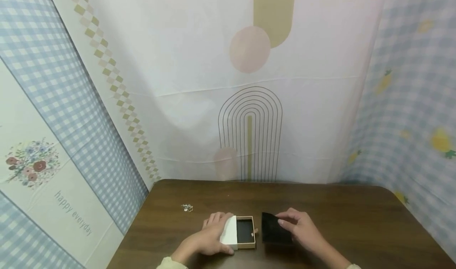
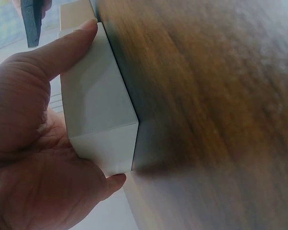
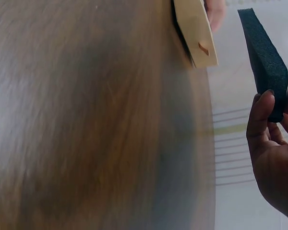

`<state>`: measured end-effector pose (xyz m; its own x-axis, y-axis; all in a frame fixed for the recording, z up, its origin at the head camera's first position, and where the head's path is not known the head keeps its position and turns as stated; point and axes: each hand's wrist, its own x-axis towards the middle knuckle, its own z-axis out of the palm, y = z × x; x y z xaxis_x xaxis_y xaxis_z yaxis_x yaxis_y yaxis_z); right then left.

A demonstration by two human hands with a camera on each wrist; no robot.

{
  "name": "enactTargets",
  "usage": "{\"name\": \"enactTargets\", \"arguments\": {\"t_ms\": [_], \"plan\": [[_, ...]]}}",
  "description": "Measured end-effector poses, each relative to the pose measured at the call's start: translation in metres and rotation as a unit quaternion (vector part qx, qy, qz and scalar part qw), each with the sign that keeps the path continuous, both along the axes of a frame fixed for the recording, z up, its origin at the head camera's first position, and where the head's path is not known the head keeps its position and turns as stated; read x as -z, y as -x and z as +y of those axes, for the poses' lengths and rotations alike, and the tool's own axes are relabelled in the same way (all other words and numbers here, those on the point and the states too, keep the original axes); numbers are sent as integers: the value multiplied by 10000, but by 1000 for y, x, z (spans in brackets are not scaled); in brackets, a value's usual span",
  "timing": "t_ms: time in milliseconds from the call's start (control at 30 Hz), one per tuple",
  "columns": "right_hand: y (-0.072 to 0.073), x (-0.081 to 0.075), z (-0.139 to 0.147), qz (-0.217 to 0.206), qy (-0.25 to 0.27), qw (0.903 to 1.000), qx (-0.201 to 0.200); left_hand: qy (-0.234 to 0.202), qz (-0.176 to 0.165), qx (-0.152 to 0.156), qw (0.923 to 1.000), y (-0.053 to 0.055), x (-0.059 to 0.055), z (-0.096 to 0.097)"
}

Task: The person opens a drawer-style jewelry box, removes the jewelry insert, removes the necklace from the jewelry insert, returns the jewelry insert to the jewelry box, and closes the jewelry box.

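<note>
"happy everyday" stands on the left floral cloth [image 1: 42, 189]

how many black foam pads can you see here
1. The black foam pad is pinched in the right hand, raised just right of the open drawer box that the left hand grips. Another could be hidden inside the box.

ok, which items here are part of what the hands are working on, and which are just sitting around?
In use:
- white sleeve, gripped by the left hand
- tan drawer tray, slid partly out of the sleeve
- black foam pad, held by the right hand

Lying about:
- small silvery item on the wooden table, apart from both hands; too small to identify
</note>
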<state>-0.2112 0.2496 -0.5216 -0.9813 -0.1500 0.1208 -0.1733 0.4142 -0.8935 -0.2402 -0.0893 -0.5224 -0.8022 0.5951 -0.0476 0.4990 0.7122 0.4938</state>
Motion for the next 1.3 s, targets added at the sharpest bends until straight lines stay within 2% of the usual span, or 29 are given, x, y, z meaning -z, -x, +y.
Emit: {"name": "enactTargets", "arguments": {"t_ms": [233, 467, 800, 1000, 1300], "plan": [[4, 2, -16, -32, -116, 9999, -94, -8, -103, -10, 9999, 2, -1, 1], [4, 4, -36, -117, -242, 9996, 10, 22, -258, 2, 9997, 0, -1, -3], [2, 6, -58, -24, -496, 9988, -45, 32, -166, 95, 9998, -5, 0, -8], [8, 5, -65, 221, -961, 9951, 39, 26, -123, 42, 9999, -5, 0, -5], [24, 5, -74, 344, -1332, 9905, -30, 7, -49, -15, 10000, -1, -1, -1]]}}
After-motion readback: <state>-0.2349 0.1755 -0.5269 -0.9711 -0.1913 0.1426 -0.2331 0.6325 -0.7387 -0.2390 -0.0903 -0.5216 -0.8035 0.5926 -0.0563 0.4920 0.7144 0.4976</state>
